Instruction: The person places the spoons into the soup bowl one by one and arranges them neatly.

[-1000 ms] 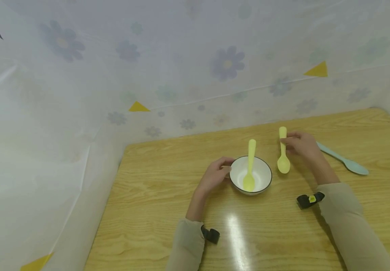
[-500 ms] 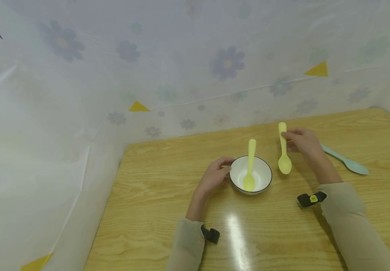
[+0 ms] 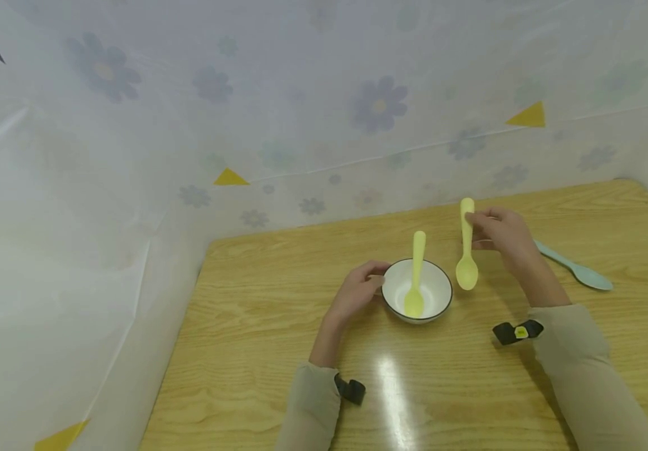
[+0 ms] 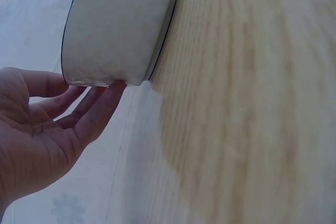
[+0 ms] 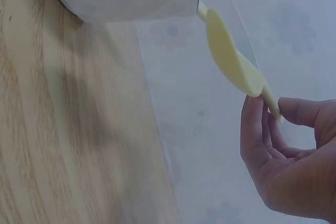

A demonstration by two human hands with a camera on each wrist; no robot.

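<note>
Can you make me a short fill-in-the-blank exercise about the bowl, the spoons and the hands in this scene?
1. The right hand pinches a ____ spoon by its handle.
2. The left hand touches the side of the white ____.
3. A second yellow spoon rests with its scoop inside the ____.
4. On the table, right of the right hand, lies a spoon coloured ____.

Missing words: yellow; bowl; bowl; light blue

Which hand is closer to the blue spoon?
The right hand. It holds a yellow spoon in the air just left of the blue spoon lying on the table. The left hand is farther off, touching the bowl on its far side.
</note>
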